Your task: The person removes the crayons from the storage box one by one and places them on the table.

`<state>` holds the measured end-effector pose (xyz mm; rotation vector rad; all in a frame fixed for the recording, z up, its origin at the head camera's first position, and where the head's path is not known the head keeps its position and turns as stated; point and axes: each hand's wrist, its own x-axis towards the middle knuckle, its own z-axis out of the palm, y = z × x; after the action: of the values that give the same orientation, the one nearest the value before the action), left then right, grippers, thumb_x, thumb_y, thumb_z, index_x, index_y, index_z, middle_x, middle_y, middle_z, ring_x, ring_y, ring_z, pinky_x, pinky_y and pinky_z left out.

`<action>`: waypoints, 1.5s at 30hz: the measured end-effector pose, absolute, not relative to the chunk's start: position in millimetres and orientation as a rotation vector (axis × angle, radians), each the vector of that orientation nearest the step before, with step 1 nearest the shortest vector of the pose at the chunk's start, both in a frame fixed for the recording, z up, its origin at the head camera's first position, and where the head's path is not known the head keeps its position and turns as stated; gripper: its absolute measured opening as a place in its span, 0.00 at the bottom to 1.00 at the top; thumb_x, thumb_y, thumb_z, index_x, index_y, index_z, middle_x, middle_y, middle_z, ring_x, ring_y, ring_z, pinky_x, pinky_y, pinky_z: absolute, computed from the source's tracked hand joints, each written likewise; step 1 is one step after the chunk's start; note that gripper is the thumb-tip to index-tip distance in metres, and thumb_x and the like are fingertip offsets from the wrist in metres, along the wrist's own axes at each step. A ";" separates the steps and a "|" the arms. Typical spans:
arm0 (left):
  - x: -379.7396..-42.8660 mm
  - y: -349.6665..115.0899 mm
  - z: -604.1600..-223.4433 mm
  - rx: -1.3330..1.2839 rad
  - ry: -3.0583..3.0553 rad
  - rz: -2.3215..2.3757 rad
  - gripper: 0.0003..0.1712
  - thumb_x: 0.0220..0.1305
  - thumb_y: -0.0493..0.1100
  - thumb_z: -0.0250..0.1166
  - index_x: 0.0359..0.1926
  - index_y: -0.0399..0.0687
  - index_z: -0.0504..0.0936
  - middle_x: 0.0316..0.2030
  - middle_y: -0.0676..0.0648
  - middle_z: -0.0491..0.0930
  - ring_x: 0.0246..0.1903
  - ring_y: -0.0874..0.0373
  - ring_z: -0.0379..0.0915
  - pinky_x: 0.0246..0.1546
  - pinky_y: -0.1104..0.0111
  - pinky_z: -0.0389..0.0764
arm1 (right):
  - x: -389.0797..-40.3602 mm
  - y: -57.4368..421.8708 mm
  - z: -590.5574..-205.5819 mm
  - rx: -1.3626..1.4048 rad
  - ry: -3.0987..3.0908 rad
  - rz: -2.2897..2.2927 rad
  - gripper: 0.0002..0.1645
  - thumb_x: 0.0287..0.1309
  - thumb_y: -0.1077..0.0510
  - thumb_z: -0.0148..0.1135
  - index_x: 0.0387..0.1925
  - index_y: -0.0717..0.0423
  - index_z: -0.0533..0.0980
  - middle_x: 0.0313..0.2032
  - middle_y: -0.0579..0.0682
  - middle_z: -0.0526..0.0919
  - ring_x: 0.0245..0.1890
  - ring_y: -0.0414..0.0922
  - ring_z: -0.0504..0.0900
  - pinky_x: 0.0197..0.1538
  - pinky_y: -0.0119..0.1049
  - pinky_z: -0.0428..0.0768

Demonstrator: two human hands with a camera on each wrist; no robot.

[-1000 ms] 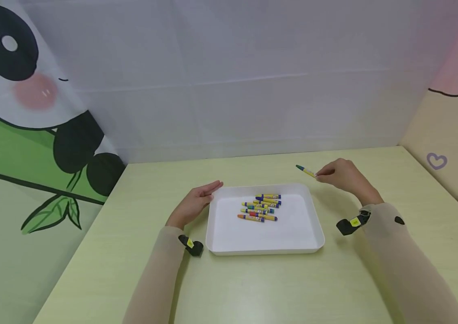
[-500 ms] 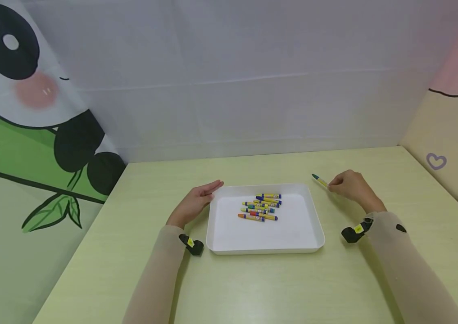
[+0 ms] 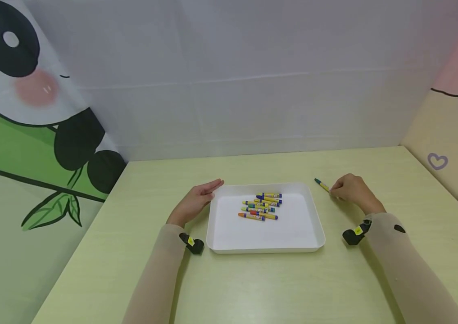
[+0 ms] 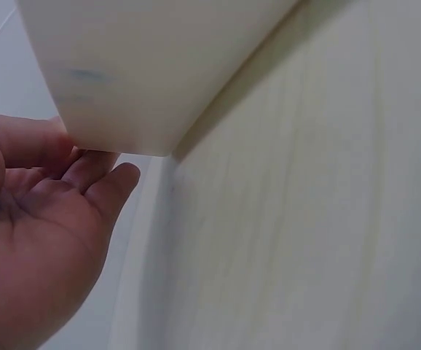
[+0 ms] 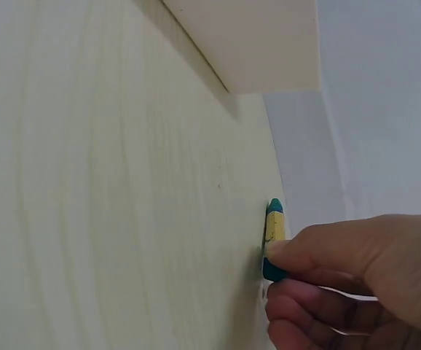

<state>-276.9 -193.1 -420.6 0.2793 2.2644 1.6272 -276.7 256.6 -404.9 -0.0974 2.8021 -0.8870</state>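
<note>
In the head view, my left hand (image 3: 191, 204) is at the far left corner of a white tray (image 3: 233, 238). Its fingers look fairly straight and touch the corner; the left wrist view shows the hand (image 4: 43, 226) against the tray's outer wall (image 4: 145, 87). To the right of the tray, my right hand (image 3: 352, 191) pinches the back end of a teal crayon (image 3: 321, 183) with a yellow wrapper. Up close, thumb and finger hold the crayon (image 5: 274, 222) low beside the tabletop, its teal tip pointing away.
Several crayons (image 3: 259, 209) with yellow or orange wrappers lie in a loose row inside the tray. Beneath is a pale wooden table (image 3: 277, 288). A white cloth backdrop (image 3: 253, 90) rises behind, with printed panels at both sides.
My right hand has moved the teal crayon right and toward me, down near the tabletop, and slowed in the last half second. The left hand and tray have stayed in place.
</note>
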 end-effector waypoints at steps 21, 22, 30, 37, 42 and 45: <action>-279.7 -191.9 -423.2 0.308 2.267 1.629 0.29 0.73 0.32 0.46 0.73 0.51 0.60 0.71 0.54 0.62 0.73 0.59 0.49 0.70 0.61 0.59 | -274.6 258.6 -389.9 -0.160 2.850 -0.827 0.23 0.62 0.53 0.60 0.48 0.69 0.78 0.44 0.66 0.82 0.39 0.54 0.81 0.37 0.44 0.79; -279.8 -192.2 -423.0 0.312 2.272 1.623 0.29 0.73 0.33 0.46 0.73 0.52 0.60 0.71 0.55 0.62 0.73 0.60 0.49 0.70 0.61 0.59 | -274.5 257.5 -388.0 -0.172 2.861 -0.830 0.23 0.62 0.53 0.60 0.48 0.69 0.78 0.44 0.66 0.82 0.40 0.56 0.81 0.38 0.45 0.79; -282.5 -195.2 -421.7 0.356 2.277 1.602 0.30 0.73 0.32 0.47 0.72 0.52 0.61 0.70 0.54 0.63 0.73 0.59 0.49 0.70 0.60 0.58 | -274.9 240.2 -368.4 -0.239 2.867 -0.863 0.22 0.64 0.51 0.58 0.50 0.65 0.78 0.46 0.65 0.81 0.42 0.56 0.80 0.41 0.48 0.79; -283.3 -195.9 -422.9 0.394 2.287 1.589 0.29 0.73 0.34 0.49 0.72 0.54 0.61 0.71 0.54 0.62 0.73 0.58 0.48 0.72 0.58 0.56 | -274.4 210.6 -350.5 -0.301 2.871 -0.899 0.19 0.64 0.52 0.58 0.49 0.62 0.80 0.44 0.61 0.82 0.42 0.54 0.80 0.44 0.47 0.78; -284.7 -195.4 -425.0 0.377 2.251 1.626 0.29 0.73 0.34 0.48 0.72 0.55 0.61 0.71 0.55 0.62 0.74 0.58 0.47 0.72 0.58 0.54 | -275.1 183.7 -340.1 -0.402 2.820 -0.920 0.17 0.64 0.54 0.60 0.48 0.60 0.81 0.41 0.57 0.84 0.38 0.50 0.81 0.40 0.41 0.80; -285.6 -194.1 -426.1 0.347 2.200 1.675 0.29 0.73 0.33 0.47 0.72 0.54 0.61 0.71 0.55 0.61 0.74 0.60 0.46 0.72 0.59 0.54 | -276.8 170.4 -339.3 -0.453 2.771 -0.916 0.16 0.63 0.55 0.61 0.47 0.59 0.82 0.41 0.55 0.86 0.36 0.47 0.81 0.39 0.39 0.81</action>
<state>-285.6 -194.1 -426.1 0.3471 2.1996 1.6753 -276.8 170.4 -339.3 -0.4532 2.7711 -0.9164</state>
